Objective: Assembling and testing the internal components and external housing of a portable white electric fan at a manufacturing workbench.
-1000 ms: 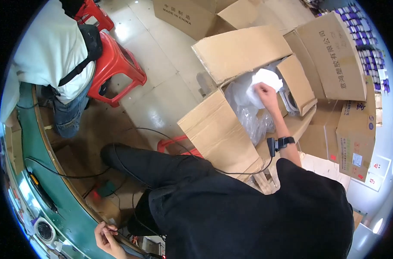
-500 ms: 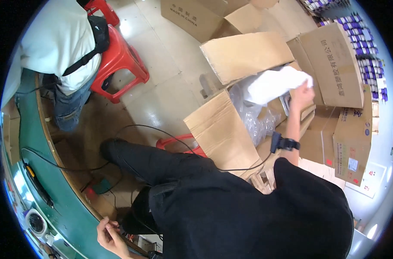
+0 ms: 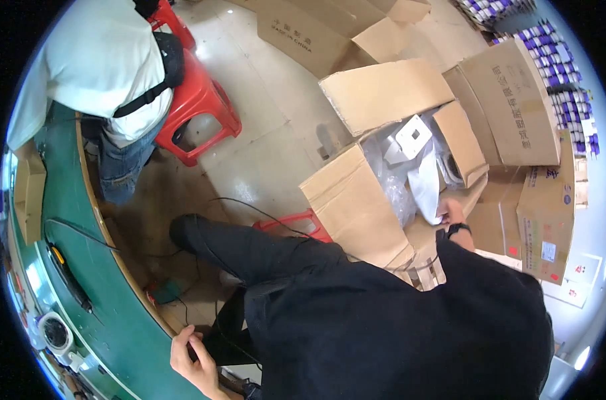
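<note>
At the near right side of an opened cardboard box, my right hand is closed on the lower end of a white, limp sheet, which looks like packing foam or paper. The sheet hangs down inside the box over crumpled clear plastic. A white flat piece with a dark square in its middle lies at the box's far side. My left hand is by the edge of the green workbench, its fingers loosely bent and apart, with nothing seen in them.
A person in a white top is at the far left, beside a red plastic stool. More cardboard boxes stand at the right and back. On the bench lie a black-and-yellow tool and a tape roll. A black cable crosses my leg.
My right hand has come down toward me from the box's far right, drawing the white sheet's end along. The white piece with the dark square has come into sight. My left hand stays by the bench.
</note>
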### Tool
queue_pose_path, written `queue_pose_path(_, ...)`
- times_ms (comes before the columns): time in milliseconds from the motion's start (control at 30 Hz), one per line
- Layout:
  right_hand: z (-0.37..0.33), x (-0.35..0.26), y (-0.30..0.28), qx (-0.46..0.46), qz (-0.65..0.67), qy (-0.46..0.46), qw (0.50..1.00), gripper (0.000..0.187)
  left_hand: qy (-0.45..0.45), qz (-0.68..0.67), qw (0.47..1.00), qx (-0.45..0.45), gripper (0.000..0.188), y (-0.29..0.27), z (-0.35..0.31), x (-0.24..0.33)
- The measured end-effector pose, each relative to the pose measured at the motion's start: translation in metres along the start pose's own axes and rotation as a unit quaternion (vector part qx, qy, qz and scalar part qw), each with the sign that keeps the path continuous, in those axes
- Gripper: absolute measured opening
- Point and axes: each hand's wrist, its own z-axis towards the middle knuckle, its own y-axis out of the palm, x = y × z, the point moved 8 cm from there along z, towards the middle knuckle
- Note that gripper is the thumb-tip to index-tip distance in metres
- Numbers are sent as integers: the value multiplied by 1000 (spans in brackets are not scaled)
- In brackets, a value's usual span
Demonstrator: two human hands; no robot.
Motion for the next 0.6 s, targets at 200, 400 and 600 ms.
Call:
queue_pose_path(200,-215,-309,-35,280,-129,-285,908,67,-55,57,997,23,12,-33,-27,-34)
queue_pose_path(400,-18,-355,-26,90,144,-323,931,122,-39,-4,999,21,12,-10,-20,-33)
queue_pose_path(600,-64,-327,4,-91,213,-232,945,117,22,51,998,-17,13,-13,-21,-17)
